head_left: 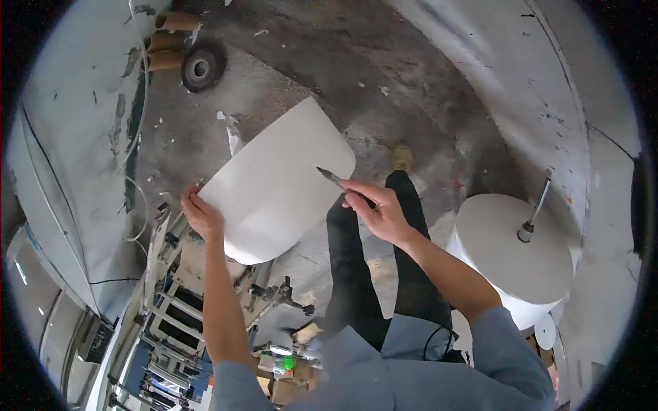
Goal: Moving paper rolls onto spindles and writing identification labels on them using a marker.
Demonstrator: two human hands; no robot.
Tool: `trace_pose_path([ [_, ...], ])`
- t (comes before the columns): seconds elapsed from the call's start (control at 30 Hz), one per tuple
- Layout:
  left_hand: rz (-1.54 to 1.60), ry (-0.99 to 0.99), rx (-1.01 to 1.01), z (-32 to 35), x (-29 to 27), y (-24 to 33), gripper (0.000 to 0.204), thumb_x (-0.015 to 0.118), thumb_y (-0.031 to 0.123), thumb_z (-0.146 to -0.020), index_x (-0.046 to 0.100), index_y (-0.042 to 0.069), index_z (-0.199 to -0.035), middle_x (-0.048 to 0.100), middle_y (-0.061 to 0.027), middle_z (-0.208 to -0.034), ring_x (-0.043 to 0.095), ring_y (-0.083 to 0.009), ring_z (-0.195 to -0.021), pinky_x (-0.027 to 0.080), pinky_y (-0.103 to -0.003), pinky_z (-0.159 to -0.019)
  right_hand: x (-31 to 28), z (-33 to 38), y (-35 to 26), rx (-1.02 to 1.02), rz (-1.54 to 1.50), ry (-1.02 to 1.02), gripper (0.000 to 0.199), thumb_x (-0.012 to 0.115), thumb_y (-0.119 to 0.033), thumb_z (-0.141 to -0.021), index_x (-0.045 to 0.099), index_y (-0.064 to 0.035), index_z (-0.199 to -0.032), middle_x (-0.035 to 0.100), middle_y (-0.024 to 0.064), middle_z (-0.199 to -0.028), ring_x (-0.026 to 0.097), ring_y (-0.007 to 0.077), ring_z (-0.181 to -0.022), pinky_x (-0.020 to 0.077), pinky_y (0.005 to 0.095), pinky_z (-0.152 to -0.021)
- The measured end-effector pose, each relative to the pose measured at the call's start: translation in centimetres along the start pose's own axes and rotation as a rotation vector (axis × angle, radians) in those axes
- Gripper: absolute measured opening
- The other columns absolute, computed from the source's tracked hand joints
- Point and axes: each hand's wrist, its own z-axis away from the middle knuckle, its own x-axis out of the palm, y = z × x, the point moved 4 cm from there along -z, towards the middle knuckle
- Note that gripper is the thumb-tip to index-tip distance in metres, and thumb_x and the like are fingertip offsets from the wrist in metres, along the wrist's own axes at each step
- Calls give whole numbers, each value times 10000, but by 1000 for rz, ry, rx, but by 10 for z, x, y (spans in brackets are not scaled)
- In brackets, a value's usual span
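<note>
A large white sheet of paper (281, 178), smooth and gently curved, spreads in front of me, left of my legs. My left hand (203, 216) is closed on its left edge, with the fingers partly hidden. Above the paper's right side, my right hand (375, 211) grips a slim, dark, knife-like tool (330, 176). The tool's pointed tip is toward the upper left, over the white surface. Whether that tip touches the paper, I cannot tell.
To the right stands a big white paper roll (507, 246) with a metal shaft (537, 209) sticking out. A metal-framed machine (185, 322) lies at the lower left. Brown cardboard tubes (168, 41) and a dark wheel (203, 65) rest on the stained floor (384, 55) at the far left.
</note>
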Motion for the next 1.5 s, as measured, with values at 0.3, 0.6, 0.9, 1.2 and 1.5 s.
trace_pose_path([
  [0.3, -139, 123, 183, 16, 5, -6, 195, 471, 118, -942, 572, -1, -1058, 607, -177, -984, 525, -360, -963, 394, -438, -890, 18, -2, 21, -95, 135, 67, 292, 605, -39, -891, 578, -26, -1181, 653, 69, -860, 580, 76, -681, 456, 210, -602],
  [0.6, -99, 99, 176, 16, 0, -6, 277, 464, 219, -970, 586, -16, -1050, 587, -180, -1013, 534, -325, -957, 426, -410, -845, 52, -22, 23, -104, -22, 77, 243, 649, -93, -872, 612, -22, -1101, 621, 38, -803, 546, 80, -704, 439, 232, -612],
  [0.9, -132, 78, 236, 14, -9, -17, 319, 475, 266, -972, 541, -25, -1084, 570, -187, -1008, 514, -348, -955, 407, -420, -864, 74, -32, 9, -218, 172, 33, 227, 640, -86, -855, 631, -45, -1078, 665, 123, -860, 636, 203, -708, 484, 305, -593],
  [1.2, -60, 115, 200, 11, -14, -30, 241, 512, 194, -938, 538, -19, -1047, 564, -179, -982, 512, -342, -942, 402, -415, -853, 106, -39, -15, -356, 188, -40, 232, 631, -74, -839, 637, -80, -1071, 631, 133, -814, 617, 297, -668, 478, 350, -577],
  [1.5, -82, 115, 208, 9, -15, -32, 183, 534, 153, -892, 532, 19, -1016, 577, -156, -969, 511, -356, -921, 359, -463, -925, 140, -41, -42, -417, 292, -180, 217, 616, -107, -852, 641, -113, -1067, 630, 105, -815, 608, 299, -653, 483, 370, -575],
])
